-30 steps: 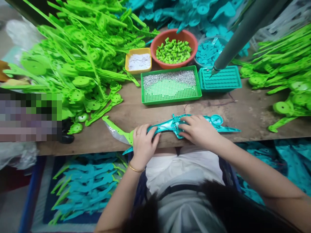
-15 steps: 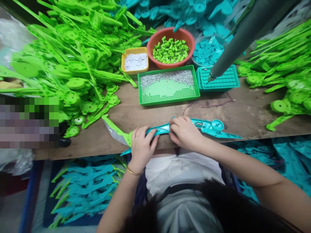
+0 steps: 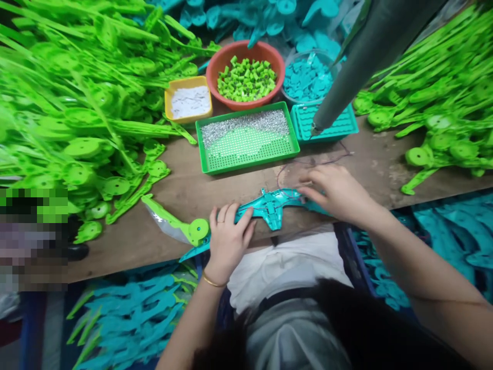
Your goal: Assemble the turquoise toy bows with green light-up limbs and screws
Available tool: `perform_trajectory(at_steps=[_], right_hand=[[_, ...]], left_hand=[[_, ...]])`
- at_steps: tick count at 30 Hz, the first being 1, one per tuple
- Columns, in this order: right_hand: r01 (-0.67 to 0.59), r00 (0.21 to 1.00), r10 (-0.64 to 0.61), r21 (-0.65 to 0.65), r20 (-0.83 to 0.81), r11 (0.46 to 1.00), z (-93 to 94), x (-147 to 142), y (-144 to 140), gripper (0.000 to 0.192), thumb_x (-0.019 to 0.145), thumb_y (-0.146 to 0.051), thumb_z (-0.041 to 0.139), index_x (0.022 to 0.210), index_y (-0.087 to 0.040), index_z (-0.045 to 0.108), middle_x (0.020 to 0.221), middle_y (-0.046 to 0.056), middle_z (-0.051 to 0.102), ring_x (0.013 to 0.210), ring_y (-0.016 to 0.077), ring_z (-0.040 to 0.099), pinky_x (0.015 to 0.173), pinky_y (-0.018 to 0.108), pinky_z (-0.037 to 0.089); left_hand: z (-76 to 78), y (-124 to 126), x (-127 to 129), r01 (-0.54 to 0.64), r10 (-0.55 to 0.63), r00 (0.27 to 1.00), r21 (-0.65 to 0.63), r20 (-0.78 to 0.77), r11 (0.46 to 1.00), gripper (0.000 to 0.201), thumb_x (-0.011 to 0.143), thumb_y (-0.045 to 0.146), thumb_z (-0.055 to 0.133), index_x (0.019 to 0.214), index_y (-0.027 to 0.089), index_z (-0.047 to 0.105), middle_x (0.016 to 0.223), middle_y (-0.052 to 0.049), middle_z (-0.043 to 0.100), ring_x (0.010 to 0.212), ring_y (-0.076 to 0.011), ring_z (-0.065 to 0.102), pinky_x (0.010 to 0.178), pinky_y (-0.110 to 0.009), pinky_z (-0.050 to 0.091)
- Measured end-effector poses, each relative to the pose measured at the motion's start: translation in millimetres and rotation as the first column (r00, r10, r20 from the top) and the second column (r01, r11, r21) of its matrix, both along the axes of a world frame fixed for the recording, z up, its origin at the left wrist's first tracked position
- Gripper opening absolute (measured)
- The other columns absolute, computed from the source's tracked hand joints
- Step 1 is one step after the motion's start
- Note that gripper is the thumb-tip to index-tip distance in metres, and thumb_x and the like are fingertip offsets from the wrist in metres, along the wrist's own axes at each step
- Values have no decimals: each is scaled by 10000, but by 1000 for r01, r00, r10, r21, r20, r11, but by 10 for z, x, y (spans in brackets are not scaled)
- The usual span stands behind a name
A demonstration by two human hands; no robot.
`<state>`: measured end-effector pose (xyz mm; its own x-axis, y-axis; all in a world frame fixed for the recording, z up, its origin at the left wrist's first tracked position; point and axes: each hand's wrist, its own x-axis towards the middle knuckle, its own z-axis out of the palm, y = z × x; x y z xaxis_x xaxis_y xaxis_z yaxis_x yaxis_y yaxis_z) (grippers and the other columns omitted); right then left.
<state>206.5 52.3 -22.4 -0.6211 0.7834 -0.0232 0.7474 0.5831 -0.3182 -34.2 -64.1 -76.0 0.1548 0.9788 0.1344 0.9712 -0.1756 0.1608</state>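
A long teal plastic shell (image 3: 272,205), open side up with a cross-shaped middle, lies along the front of the bench. My left hand (image 3: 230,234) is closed around its left part, thumb and fingers pressing on it. A lime-green arm with a round hub (image 3: 198,231) and a clear film bag joins the shell's left end. Over the right part hovers my right hand (image 3: 339,192), its fingers bent but apart, the lower fingertips at the shell's edge. A thin reddish wire (image 3: 283,167) runs from the shell onto the bench. My right hand hides the shell's right end.
Behind are a green tray of small metal screws (image 3: 248,167), a teal tray (image 3: 325,134), a yellow tub (image 3: 168,105), a red bowl of green pieces (image 3: 213,77) and a bowl of teal pieces (image 3: 308,77). Green parts (image 3: 87,146) pile up left. A grey pole-like tool (image 3: 342,87) hangs overhead.
My right hand has moved right along the shell, off its middle, uncovering the cross-shaped section. My left hand keeps its hold. The whole view has shifted slightly.
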Motion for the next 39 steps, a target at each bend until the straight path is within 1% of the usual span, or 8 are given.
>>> perform_trajectory(at_steps=[5,12,18,24,30,32,35,39], right_hand=[[-185,982,186,-39,25,982,-84,72,-134,305,909,-354,557,1177,-218,611,1018,75,665,962,233,570,823,354,342],[112,980,-124,-86,-153,990,-239,259,240,263,908,-383,535,997,-178,672,989,85,674,943,221,584,808,339,409],[616,784,-607,41,-129,787,-444,820,801,364,857,-386,583,1099,-115,607,1063,164,647,975,281,586,830,390,449],[549,836,-549,-42,11,835,-505,883,815,138,874,-244,548,861,-121,607,961,188,658,925,281,603,813,401,436],[563,782,-547,-37,-298,825,-194,1190,580,323,981,-303,353,870,-93,572,1057,199,674,946,155,616,767,315,442],[595,689,-571,-103,-446,797,41,1265,580,532,983,-314,159,750,-72,572,1129,172,668,931,107,632,698,291,423],[611,320,-616,-340,-720,715,449,1355,624,629,870,-291,24,368,-44,312,1212,132,610,1037,230,604,615,387,365],[485,5,-531,-462,-847,742,914,1459,584,585,838,-251,151,273,-99,151,1216,20,591,1346,266,309,706,358,384]], left_hand=[[-4,8,-30,20,-20,1000,22,-15,1000,286,899,336,544,1141,239,663,1181,-137,606,1117,-295,538,1020,-541,368],[-13,-43,-110,118,-118,993,62,-16,991,254,891,275,564,1115,233,674,1127,-127,619,1058,-264,561,1006,-501,390],[-34,-20,-122,171,-166,985,108,-51,979,236,878,242,583,1097,216,670,1094,-125,617,1028,-266,569,973,-493,414],[-18,1,-128,190,-185,981,116,-51,975,230,886,219,563,1090,204,670,1082,-124,616,1019,-259,572,945,-468,434],[-37,3,-137,171,-170,985,97,-15,981,239,890,241,554,1088,213,686,1086,-126,623,1019,-261,570,916,-447,443],[-40,1,-144,159,-160,987,88,-4,983,246,894,253,545,1090,219,689,1093,-129,623,1026,-261,569,914,-444,443],[-41,1,-151,153,-153,988,72,-1,986,253,899,260,535,1094,211,689,1103,-133,623,1035,-263,567,915,-441,441],[-52,0,-149,164,-165,986,72,5,984,259,900,266,530,1102,210,681,1101,-132,621,1033,-267,567,903,-441,447]])
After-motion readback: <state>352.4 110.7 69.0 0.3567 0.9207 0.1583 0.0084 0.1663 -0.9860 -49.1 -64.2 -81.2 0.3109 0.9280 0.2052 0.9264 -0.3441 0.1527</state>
